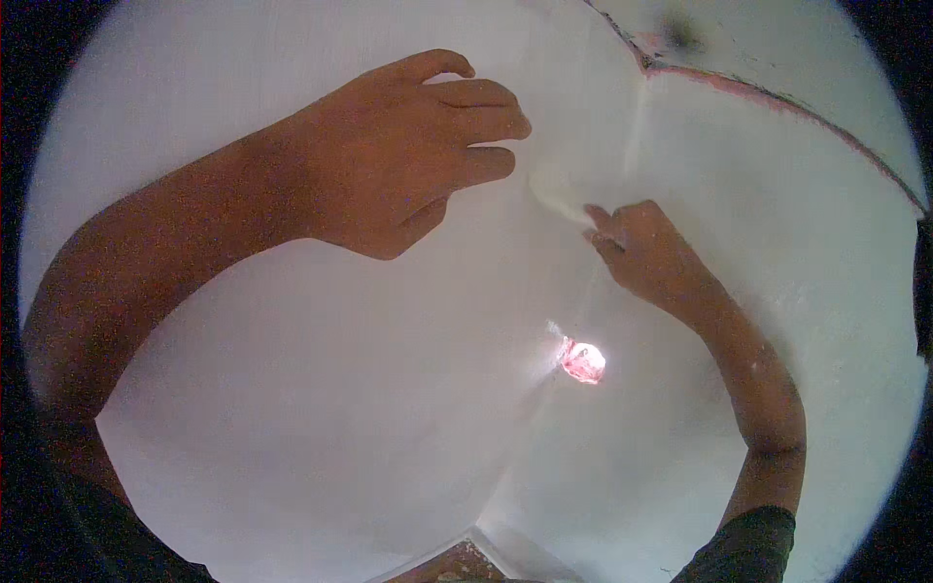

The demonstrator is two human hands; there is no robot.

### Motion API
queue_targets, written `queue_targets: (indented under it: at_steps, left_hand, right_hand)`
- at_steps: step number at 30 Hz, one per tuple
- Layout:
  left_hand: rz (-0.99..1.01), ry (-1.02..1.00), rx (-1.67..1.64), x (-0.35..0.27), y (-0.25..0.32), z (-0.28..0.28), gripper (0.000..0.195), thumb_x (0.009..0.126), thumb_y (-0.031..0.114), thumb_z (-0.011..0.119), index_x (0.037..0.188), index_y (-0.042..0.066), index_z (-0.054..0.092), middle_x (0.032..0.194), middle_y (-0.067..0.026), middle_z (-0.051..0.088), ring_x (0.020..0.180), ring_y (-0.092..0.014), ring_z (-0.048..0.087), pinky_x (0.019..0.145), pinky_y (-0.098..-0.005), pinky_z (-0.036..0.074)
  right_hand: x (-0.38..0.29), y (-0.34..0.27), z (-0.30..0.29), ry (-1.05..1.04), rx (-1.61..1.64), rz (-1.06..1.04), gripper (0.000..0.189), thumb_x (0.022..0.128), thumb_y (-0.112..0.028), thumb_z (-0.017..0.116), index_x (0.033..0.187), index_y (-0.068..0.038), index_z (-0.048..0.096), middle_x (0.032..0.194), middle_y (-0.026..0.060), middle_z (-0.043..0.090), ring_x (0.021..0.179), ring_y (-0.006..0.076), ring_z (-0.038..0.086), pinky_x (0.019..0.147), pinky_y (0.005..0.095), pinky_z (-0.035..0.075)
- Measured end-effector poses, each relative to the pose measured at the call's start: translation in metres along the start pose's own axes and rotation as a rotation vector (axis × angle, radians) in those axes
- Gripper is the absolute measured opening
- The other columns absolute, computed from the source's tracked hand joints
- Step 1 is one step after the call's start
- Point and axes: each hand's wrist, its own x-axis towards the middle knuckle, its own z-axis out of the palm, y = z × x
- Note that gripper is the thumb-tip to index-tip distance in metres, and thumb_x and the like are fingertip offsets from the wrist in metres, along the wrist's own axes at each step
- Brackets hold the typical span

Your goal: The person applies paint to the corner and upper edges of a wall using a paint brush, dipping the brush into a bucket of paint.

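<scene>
My right hand (651,246) pinches a pale, cream-coloured flat piece (557,195) between thumb and fingers. The piece lies close against the white wall and blends into it; its material is unclear. Up and to the left, my left hand (415,142) is at the white wall surface (350,350), palm turned away from me. Its fingers are bent and a little apart, with nothing visible in them. Whether its fingertips touch the wall I cannot tell. Below my right hand, in the wall corner, glows a bright spot (585,362) with a ragged pinkish edge, either a lamp or a lit hole.
Two white wall faces meet along a faint corner line (503,477). At the upper right runs a rough pink and dark seam (773,96), with a dark smudge (679,30) beyond it. Light trim edges a brown, speckled patch (453,564) at the bottom.
</scene>
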Motion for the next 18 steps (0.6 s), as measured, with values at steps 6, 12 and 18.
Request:
queue_targets:
  at_steps: [6, 12, 18]
  left_hand:
    - [-0.026, -0.033, -0.052, -0.007, 0.002, 0.001, 0.045, 0.063, 0.007, 0.06, 0.108, 0.003, 0.059, 0.129, -0.0163, 0.052, 0.126, -0.032, 0.046, 0.107, -0.0503, 0.034]
    - [-0.052, -0.048, -0.057, -0.008, 0.004, -0.002, 0.046, 0.063, 0.008, 0.061, 0.109, 0.002, 0.059, 0.128, -0.0167, 0.052, 0.126, -0.032, 0.046, 0.107, -0.0502, 0.033]
    - [-0.058, -0.058, -0.07, -0.007, 0.008, 0.0, 0.049, 0.063, 0.01, 0.062, 0.111, 0.002, 0.059, 0.129, -0.0165, 0.051, 0.127, -0.031, 0.044, 0.108, -0.0496, 0.033]
  right_hand:
    - [-0.002, 0.021, -0.019, -0.085, 0.019, -0.13, 0.027, 0.086, -0.019, 0.067, 0.108, -0.004, 0.07, 0.071, 0.0141, 0.062, 0.069, 0.0312, 0.059, 0.077, 0.0404, 0.047]
    - [0.057, 0.068, -0.062, 0.097, -0.056, -0.147, 0.025, 0.078, -0.019, 0.073, 0.098, -0.004, 0.073, 0.08, 0.0134, 0.071, 0.073, 0.0279, 0.066, 0.074, 0.0371, 0.052]
    - [0.098, 0.071, -0.105, 0.272, -0.166, 0.051, 0.028, 0.08, -0.027, 0.072, 0.102, -0.009, 0.074, 0.087, 0.0098, 0.072, 0.081, 0.0244, 0.067, 0.085, 0.036, 0.051]
